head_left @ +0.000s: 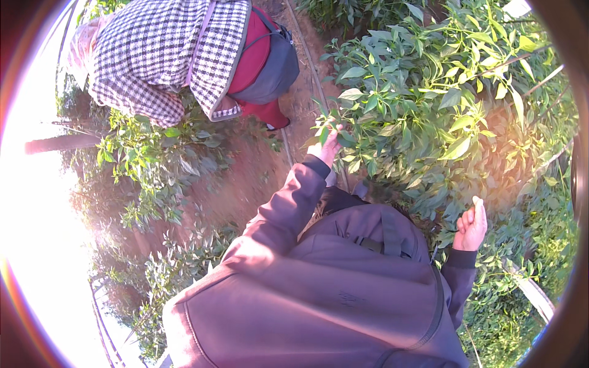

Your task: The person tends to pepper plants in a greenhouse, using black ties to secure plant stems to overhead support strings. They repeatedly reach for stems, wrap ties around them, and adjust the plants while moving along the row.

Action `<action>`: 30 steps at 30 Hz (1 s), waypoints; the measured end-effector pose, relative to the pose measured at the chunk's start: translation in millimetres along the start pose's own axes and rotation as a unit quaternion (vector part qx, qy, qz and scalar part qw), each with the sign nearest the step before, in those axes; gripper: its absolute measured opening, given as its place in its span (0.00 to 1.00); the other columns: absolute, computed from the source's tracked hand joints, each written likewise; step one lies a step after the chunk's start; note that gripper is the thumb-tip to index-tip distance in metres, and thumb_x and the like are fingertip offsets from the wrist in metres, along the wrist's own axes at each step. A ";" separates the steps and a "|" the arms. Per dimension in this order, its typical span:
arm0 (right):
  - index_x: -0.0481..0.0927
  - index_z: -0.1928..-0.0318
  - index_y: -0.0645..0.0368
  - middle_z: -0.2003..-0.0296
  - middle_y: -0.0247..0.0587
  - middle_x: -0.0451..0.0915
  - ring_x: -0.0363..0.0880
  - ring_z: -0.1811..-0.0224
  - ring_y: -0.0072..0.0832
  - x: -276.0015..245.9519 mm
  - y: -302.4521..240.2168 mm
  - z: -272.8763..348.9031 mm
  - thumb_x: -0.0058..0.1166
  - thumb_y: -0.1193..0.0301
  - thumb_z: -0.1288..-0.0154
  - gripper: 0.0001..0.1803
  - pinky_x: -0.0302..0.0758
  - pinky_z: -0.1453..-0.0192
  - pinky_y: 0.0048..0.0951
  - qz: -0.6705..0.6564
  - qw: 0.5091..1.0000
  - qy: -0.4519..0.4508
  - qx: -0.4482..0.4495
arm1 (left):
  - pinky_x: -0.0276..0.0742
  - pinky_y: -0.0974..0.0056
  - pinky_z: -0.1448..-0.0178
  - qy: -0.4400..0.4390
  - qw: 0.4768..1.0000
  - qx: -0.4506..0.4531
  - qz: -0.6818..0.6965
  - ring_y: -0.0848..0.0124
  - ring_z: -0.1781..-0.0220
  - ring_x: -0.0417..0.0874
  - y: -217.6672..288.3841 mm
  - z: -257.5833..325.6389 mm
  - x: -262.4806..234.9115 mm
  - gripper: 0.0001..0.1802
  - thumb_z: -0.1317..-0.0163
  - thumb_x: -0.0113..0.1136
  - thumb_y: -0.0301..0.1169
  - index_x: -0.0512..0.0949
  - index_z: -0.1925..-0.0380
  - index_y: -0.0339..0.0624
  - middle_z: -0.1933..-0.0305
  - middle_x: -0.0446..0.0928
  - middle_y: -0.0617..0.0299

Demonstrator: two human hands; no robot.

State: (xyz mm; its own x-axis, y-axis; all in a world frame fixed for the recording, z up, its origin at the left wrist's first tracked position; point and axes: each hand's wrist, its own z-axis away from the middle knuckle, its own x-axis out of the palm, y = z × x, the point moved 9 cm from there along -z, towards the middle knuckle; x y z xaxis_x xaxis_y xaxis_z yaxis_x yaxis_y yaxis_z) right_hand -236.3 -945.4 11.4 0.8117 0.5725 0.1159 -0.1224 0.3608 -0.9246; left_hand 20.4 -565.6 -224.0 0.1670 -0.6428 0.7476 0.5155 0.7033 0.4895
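My left hand (330,146) reaches forward to the edge of the leafy green plants (392,92), its fingers closed around a leafy green shoot (324,135). Leaves partly cover those fingertips, so any small fruit there cannot be made out. Off to the right, my right hand (471,228) is held up beside the foliage with its fingers curled in. A thin dark bit shows at its left side; what the fingers hold, if anything, is hidden. Both arms wear dark sleeves.
Ahead on the left, another person (165,55) in a checked top bends over a second plant row (147,159). A dirt path (227,190) with a thin hose (310,58) runs between the rows. A pale post (531,291) leans at the lower right. Glare whitens the left side.
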 end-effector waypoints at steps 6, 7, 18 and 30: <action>0.84 0.49 0.59 0.80 0.20 0.63 0.53 0.83 0.09 29.2 17.9 3.3 0.54 0.65 0.20 0.12 0.51 0.81 0.17 -0.015 0.999 -0.050 -0.011 | 0.82 0.65 0.42 -0.151 0.948 0.138 -0.244 0.69 0.48 0.87 27.3 -4.4 51.0 0.20 0.32 0.65 0.20 0.79 0.40 0.30 0.47 0.86 0.54; 0.84 0.49 0.59 0.79 0.20 0.64 0.53 0.83 0.09 32.7 20.7 4.7 0.53 0.65 0.19 0.12 0.51 0.81 0.17 -0.007 0.998 -0.054 -0.009 | 0.82 0.66 0.41 -0.153 0.940 0.143 -0.270 0.70 0.47 0.86 27.7 -1.7 60.3 0.20 0.31 0.64 0.19 0.80 0.40 0.30 0.47 0.86 0.54; 0.87 0.52 0.61 0.79 0.22 0.71 0.59 0.81 0.09 63.3 47.2 18.7 0.58 0.66 0.22 0.12 0.53 0.78 0.16 0.034 0.997 -0.068 -0.002 | 0.84 0.59 0.56 -0.373 0.579 0.346 -0.637 0.54 0.61 0.87 48.6 62.0 218.4 0.11 0.36 0.68 0.25 0.86 0.54 0.41 0.64 0.85 0.53; 0.86 0.65 0.66 0.77 0.44 0.80 0.78 0.75 0.28 179.5 78.2 14.1 0.64 0.65 0.30 0.14 0.72 0.68 0.32 0.288 0.906 -0.258 -0.173 | 0.79 0.71 0.60 -0.158 0.890 0.069 -0.421 0.79 0.67 0.82 3.6 14.8 218.6 0.13 0.28 0.65 0.32 0.85 0.53 0.31 0.66 0.86 0.63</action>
State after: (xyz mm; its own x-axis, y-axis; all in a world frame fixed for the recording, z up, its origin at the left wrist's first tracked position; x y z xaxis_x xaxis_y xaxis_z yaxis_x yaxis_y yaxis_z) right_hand -108.2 -804.1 -34.9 0.2845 0.8925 -0.3501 -0.1809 -0.3086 -0.9338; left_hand 46.4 -699.2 -52.2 -0.4860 -0.8578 0.1673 0.2344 0.0565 0.9705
